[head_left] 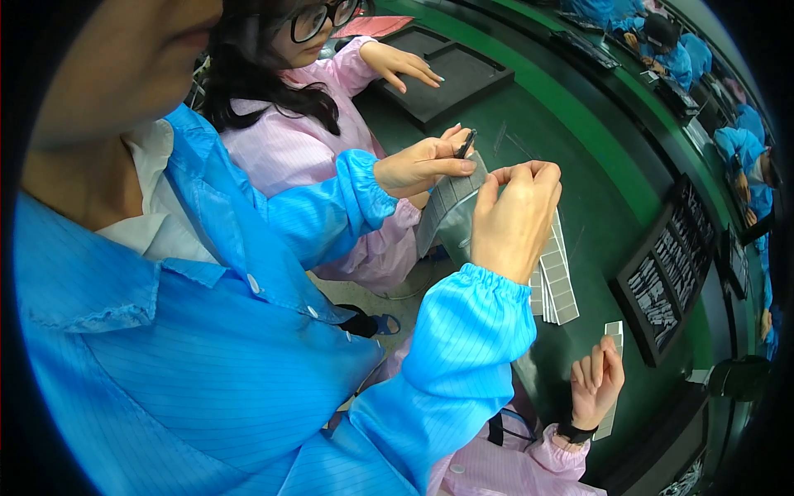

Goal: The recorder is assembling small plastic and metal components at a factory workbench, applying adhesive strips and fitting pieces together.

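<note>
My left hand [430, 165] is closed, thumb on top, holding a small black part [466, 144] together with the upper end of a grey label strip [445, 202]. The strip is marked off into rectangles, and it curves down below the hand. Just to the right, my right hand [519, 217] has its fingers pinched together close to the strip's upper edge. Its fingertips point away from me, so what they hold, if anything, is hidden. Under my right wrist, more pale label strips [556, 277] lie fanned out on the green table [571, 178].
A black tray [672, 264] with compartments of small parts stands at the right. Another black tray [463, 83] lies at the far left beside a co-worker's hand [405, 66]. Another co-worker's hand [597, 380] with a dark wristband is over a label strip [610, 417] at the lower right.
</note>
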{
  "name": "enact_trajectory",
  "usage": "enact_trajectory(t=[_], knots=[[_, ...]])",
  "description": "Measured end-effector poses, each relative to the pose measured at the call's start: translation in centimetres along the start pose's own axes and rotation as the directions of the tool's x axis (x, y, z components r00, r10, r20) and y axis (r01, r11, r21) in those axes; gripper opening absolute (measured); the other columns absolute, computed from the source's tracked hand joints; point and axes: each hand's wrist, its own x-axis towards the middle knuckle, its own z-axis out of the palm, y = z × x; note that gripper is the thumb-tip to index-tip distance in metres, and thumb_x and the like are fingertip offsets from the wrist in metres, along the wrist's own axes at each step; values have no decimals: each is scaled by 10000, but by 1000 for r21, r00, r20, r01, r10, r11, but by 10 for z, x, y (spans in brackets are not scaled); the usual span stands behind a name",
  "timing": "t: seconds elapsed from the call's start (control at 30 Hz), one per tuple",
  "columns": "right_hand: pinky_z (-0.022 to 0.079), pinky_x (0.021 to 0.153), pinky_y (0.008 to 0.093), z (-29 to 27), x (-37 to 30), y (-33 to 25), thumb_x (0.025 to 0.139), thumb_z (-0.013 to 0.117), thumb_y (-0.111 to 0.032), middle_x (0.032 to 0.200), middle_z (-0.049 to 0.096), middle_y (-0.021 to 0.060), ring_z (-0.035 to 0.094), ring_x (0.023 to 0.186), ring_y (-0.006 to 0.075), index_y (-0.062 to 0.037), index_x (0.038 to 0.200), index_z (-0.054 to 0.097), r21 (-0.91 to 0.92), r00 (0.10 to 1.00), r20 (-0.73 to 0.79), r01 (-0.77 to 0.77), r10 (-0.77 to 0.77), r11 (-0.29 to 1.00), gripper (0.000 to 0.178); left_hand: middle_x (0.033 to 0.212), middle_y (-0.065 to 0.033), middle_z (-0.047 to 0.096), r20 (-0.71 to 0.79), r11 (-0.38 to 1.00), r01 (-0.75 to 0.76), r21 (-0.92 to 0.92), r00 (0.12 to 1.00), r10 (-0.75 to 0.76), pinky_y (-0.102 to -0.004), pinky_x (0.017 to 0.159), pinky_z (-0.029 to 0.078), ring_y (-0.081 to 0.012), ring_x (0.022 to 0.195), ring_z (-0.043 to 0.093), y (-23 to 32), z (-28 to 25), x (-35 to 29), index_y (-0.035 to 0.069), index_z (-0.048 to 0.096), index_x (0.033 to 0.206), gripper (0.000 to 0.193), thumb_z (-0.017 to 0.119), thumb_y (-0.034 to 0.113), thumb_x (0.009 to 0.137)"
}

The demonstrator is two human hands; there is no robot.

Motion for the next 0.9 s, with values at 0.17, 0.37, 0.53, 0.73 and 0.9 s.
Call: enact_trajectory(t=[0.17, 0.37, 0.53, 0.73, 0.9], knots=[[251, 361, 227, 0, -1, 0, 911, 345, -98, 454, 328, 22, 279, 333, 97, 7, 882, 442, 14, 1000, 14, 1, -1, 1000, 146, 923, -81, 419, -9, 956, 2, -293, 1000, -5, -239, 763, 386, -174, 914, 448, 0, 0, -4, 34, 519, 857, 60, 554, 25, 809], [244, 367, 227, 3, -1, 1, 912, 342, -100, 453, 325, 17, 273, 331, 94, -4, 875, 436, -4, 1000, -12, -4, 4, 1000, 139, 920, -72, 433, -26, 884, 69, -463, 996, -91, -235, 743, 385, -157, 872, 453, 9, 3, -9, 14, 530, 884, 113, 570, -10, 780], [244, 371, 228, 5, -1, 1, 916, 334, -101, 450, 321, 11, 269, 327, 88, -13, 868, 427, -17, 1000, -16, -2, 2, 1000, 136, 930, -81, 449, 26, 834, 94, -544, 995, -95, -230, 751, 380, -168, 903, 450, 13, 7, -12, 10, 535, 862, 67, 557, 5, 800], [247, 373, 228, 4, -2, 0, 918, 323, -96, 451, 318, 10, 270, 327, 89, -12, 876, 429, -2, 1000, -19, -21, 21, 1000, 141, 893, -70, 477, -300, 1000, -26, -11, 954, 22, -259, 701, 429, -133, 877, 494, 10, 1, -11, 8, 542, 814, 39, 557, 43, 819], [250, 375, 228, 4, -2, 0, 919, 325, -98, 456, 321, 11, 274, 330, 91, -10, 884, 428, -2, 1000, 6, -16, 16, 1000, 140, 823, -70, 494, -561, 926, -291, -241, 821, 111, -328, 806, 455, -164, 867, 489, 42, -4, -22, 0, 515, 709, 76, 474, -1, 773]])
